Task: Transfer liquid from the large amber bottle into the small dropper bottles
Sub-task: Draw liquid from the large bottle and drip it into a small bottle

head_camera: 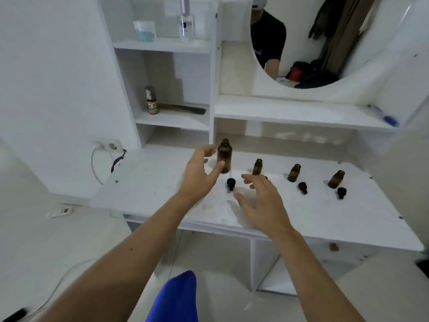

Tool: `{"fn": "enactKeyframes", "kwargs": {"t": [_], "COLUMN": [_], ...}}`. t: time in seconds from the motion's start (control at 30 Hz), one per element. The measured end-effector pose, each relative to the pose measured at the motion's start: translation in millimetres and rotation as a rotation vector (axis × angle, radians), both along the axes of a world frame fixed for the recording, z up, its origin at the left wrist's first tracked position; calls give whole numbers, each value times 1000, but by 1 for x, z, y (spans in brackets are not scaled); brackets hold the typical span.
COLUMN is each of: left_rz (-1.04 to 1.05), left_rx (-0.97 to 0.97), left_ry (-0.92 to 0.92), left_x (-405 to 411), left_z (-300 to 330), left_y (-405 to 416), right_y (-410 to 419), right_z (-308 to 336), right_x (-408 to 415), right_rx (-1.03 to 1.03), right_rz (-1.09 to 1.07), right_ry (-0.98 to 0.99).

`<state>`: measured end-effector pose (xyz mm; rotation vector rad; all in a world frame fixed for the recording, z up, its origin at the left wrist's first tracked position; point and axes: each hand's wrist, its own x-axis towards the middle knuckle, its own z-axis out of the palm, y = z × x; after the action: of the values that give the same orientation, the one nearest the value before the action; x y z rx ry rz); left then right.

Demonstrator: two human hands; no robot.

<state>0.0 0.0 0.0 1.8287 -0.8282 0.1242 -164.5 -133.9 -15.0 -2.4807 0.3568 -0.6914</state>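
Note:
The large amber bottle point(224, 156) stands uncapped and upright on the white desk top point(301, 217). My left hand point(199, 175) is open right beside it, fingers curled near its left side and thumb tip at its lower front, not closed around it. Three small amber dropper bottles point(257, 167) point(294, 173) point(336, 179) stand uncapped in a row to the right. Black dropper caps point(231, 184) point(302, 187) point(341, 192) lie in front of them. My right hand point(262, 201) hovers open, fingers spread, just in front of the first small bottle.
A shelf unit rises behind the desk with a small spray bottle point(152, 102), a comb point(185, 109) and a clear bottle point(186, 22). A round mirror point(325, 38) hangs at upper right. A blue pen point(383, 115) lies on the ledge. A wall socket with cables point(109, 146) is at left.

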Motion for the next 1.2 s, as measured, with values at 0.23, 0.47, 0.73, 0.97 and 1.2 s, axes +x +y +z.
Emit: {"fn": "enactKeyframes", "kwargs": {"t": [0.23, 0.47, 0.73, 0.97, 1.2], "left_rz": [-8, -151, -183, -188, -182], "left_rx": [26, 16, -79, -78, -104], "left_ry": [197, 355, 395, 413, 452], "left_x": [25, 39, 41, 41, 39], "left_z": [-12, -14, -23, -24, -25], "left_y": [-9, -30, -30, -25, -24], "right_y": [1, -6, -8, -11, -20], "right_z": [-7, -10, 6, 68, 109], "right_x": [16, 34, 36, 48, 85], "right_rx": [-42, -94, -50, 229, 516], "right_rz": [66, 132, 112, -1, 53], "right_ry": [99, 100, -113, -449, -539]}}
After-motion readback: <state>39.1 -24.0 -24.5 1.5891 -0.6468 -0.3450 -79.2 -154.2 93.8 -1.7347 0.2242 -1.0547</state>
